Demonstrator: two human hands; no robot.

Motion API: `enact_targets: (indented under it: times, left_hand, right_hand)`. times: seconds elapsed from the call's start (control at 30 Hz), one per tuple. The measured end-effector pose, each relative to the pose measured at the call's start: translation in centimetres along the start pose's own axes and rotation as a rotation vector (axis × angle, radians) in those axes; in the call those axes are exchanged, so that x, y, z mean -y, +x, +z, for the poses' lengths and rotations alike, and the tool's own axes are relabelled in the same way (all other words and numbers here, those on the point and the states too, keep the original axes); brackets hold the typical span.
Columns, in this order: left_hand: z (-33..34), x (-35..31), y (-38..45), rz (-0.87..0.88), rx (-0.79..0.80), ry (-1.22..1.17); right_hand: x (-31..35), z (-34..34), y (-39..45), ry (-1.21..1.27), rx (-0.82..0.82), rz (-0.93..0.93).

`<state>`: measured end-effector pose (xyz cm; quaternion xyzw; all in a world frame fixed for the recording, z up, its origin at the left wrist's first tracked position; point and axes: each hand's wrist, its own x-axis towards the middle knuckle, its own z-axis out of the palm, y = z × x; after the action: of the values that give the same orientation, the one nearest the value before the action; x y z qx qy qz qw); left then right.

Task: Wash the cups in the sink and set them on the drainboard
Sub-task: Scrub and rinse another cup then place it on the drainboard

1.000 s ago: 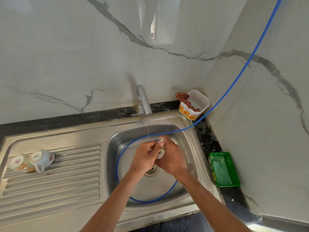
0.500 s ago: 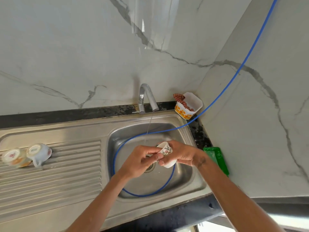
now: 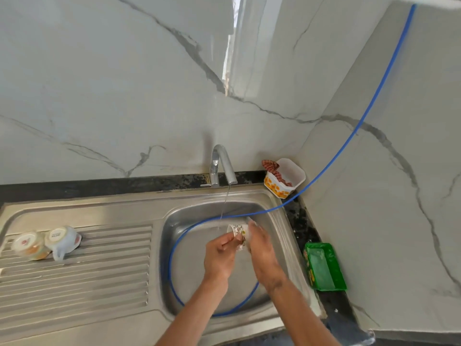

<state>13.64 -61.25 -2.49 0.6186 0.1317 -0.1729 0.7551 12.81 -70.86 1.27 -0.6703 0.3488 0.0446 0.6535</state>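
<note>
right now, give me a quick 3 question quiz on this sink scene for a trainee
1. True or false: water is running from the tap.
2. How many cups lie on the drainboard?
3. Where is the green tray? A) inside the sink bowl B) on the dark counter to the right of the sink C) on the drainboard

Key:
1. True: a thin stream falls toward the patterned cup, which the left hand and the right hand hold over the sink.
2. Two: a white cup and a cup with orange print.
3. B.
</note>
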Motion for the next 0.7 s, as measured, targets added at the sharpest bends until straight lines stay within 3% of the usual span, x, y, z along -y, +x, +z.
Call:
enact_targets:
  times: [0.1,0.2,0.37,0.47,0.57,0.63,0.7]
  left_hand:
    - [0.6,0.1,0.8,0.062,-0.041,-0.006]
    - [0.9,-0.2,1.1,0.104,0.062,0.027]
    - [0.2,-0.5,3.4,0.174,0.295,0.192]
    - [0.4,-1.2,4.2,0.17,0.378,0.235]
    - [2.0,-1.1,4.4,0.144,0.162,0.213]
    - [3.6,-0.8,4.0,-0.038,0.022,0.084]
    - [4.6,-0.5,3.2,-0.178,0.008,-0.011]
  right_hand:
    - [-1.4,0.1,0.5,-0.084,-0.038,-0.082]
    - [-2.2,-0.5,0.5,-0.02,-0.035,-0.142]
    - [1.2,-5.4,4.8,0.12,0.346,0.156]
    - [1.6,-6.1,5.5,0.11,0.426,0.295]
    - [1.3,-4.5,5.5,0.168,0.386,0.317]
    - [0.8,-3.3,5.6,0.286,0.335,0.334]
    - [0.4,-2.6,5.5,0.34,0.289,0.318]
